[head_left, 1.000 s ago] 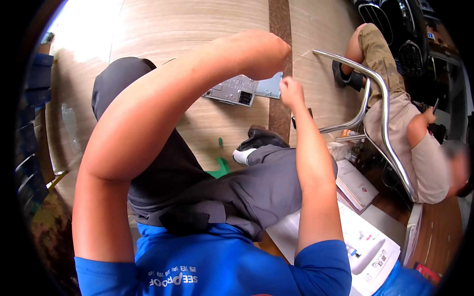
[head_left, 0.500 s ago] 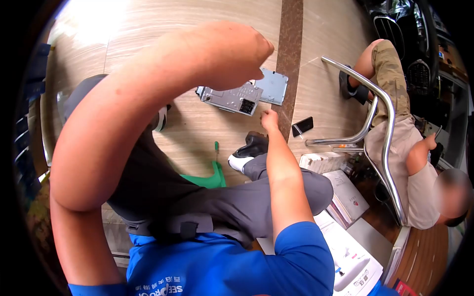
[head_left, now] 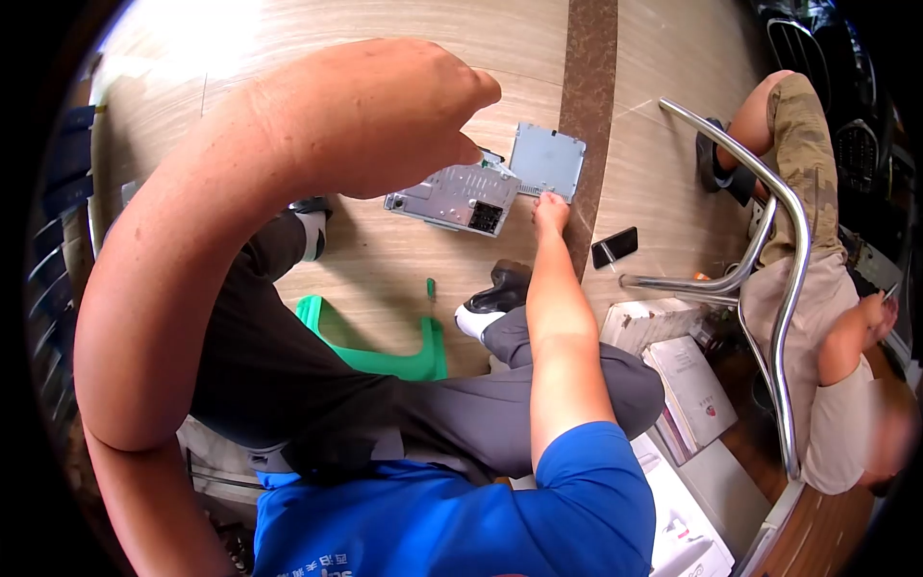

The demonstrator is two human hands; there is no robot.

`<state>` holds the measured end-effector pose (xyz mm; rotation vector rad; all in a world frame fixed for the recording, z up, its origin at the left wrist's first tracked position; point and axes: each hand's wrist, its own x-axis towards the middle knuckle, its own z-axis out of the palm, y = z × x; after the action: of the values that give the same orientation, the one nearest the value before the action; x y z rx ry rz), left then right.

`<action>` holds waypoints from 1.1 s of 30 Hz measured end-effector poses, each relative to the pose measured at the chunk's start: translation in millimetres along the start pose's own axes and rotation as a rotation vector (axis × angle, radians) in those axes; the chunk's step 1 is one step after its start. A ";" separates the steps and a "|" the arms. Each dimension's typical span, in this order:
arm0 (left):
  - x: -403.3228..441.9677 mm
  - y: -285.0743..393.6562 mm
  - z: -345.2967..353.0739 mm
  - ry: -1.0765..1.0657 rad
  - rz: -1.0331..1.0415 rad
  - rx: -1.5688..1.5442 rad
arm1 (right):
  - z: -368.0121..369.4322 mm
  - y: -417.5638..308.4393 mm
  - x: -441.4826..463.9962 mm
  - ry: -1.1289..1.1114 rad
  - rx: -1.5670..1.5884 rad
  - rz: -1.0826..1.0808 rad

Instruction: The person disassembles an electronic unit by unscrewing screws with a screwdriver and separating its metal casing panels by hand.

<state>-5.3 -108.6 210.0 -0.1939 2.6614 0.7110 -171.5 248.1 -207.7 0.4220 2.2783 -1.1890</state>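
Observation:
A silver metal electronics box (head_left: pixel 452 199) with a dark square opening lies on the floor. Beside its far right edge is a flat metal cover plate (head_left: pixel 548 162). My right hand (head_left: pixel 550 213) pinches the plate's near edge, fingers closed. My left hand (head_left: pixel 413 120) is over the box's far side, its back toward me; the thumb points toward the box, and the other fingers are mostly hidden. A green-handled screwdriver (head_left: pixel 431 288) lies near my shoe, close to a green plastic stool (head_left: pixel 385 363).
A black phone (head_left: pixel 615 247) lies right of my right hand. Curved chrome tubing (head_left: pixel 793 231) stands farther right, with a seated person (head_left: pixel 808 163) beyond it. Books and boxes (head_left: pixel 687 394) are piled beside my right knee.
My right hand has moved up from beside the box to the cover plate's near edge. My left hand sits farther left over the box. The camera view has shifted slightly.

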 end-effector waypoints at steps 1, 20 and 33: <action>-0.2 1.4 -1.8 0.001 0.002 0.001 | -0.5 20.0 6.7 0.002 0.001 -0.001; -40.2 -3.5 -14.2 0.103 0.249 0.015 | 74.4 50.8 -211.6 -0.697 -1.310 -0.240; -34.3 -14.5 -15.7 0.107 0.094 -0.012 | 88.5 91.7 -200.3 -0.694 -1.274 -0.475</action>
<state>24.5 -127.8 229.5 -0.1136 2.7837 0.7660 63.9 220.8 -192.7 -0.8889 2.0092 0.1544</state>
